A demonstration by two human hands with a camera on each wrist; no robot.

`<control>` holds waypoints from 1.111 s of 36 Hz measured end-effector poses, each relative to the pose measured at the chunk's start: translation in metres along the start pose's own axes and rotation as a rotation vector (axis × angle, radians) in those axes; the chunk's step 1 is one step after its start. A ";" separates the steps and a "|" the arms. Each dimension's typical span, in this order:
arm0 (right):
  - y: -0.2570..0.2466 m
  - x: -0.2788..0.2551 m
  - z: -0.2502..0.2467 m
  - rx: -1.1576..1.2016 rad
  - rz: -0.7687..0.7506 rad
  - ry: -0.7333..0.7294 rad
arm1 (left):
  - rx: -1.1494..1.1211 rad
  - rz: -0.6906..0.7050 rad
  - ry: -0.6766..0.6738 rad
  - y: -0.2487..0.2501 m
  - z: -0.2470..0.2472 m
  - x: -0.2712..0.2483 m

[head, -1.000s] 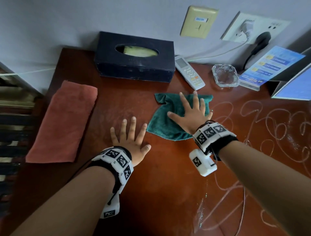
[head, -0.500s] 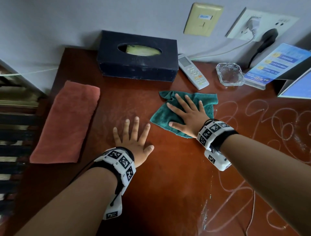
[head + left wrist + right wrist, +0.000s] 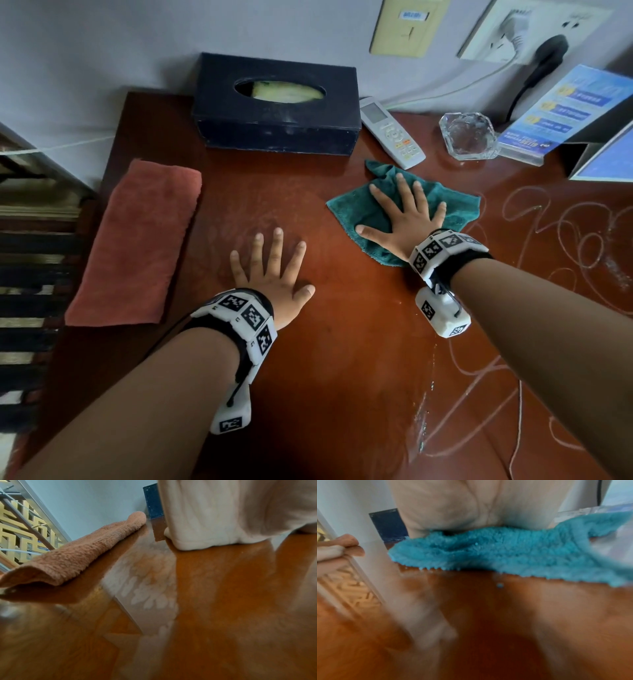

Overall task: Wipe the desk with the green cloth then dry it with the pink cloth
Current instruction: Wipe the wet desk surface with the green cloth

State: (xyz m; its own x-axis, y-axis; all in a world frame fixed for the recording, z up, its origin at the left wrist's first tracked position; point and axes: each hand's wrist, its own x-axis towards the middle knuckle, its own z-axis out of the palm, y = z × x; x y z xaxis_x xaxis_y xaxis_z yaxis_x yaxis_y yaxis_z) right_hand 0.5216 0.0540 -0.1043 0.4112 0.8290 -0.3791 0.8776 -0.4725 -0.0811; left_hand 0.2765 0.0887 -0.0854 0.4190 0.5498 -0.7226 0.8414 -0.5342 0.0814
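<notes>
While the left hand lies flat on the desk, fingers spread, the right hand presses the green cloth, fingers spread. The pink cloth lies apart, left.

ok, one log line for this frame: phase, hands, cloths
phase: wiping | right hand: flat on green cloth | left hand: flat on desk | pink cloth: untouched

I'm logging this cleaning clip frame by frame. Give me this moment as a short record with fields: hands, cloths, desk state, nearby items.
right hand: flat, fingers spread, pressing on the green cloth
left hand: flat on bare desk, holding nothing
pink cloth: folded, lying untouched at the desk's left edge
desk state: white scribble marks remain on the right side
nearby items: tissue box, remote, glass ashtray along the wall
</notes>
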 end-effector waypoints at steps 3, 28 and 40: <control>-0.001 -0.007 0.000 0.047 0.056 -0.024 | -0.002 -0.002 0.003 0.000 0.000 0.000; -0.015 -0.099 0.039 0.141 0.188 -0.057 | -0.002 -0.001 0.119 0.000 0.006 -0.001; -0.015 -0.120 0.049 0.141 0.149 -0.061 | 0.021 -0.044 0.169 0.003 0.010 0.000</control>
State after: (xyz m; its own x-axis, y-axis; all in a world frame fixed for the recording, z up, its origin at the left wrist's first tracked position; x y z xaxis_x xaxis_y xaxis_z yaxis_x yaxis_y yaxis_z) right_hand 0.4468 -0.0526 -0.1029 0.5142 0.7294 -0.4513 0.7635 -0.6290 -0.1466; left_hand 0.2759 0.0803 -0.0917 0.4344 0.6721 -0.5997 0.8538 -0.5192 0.0366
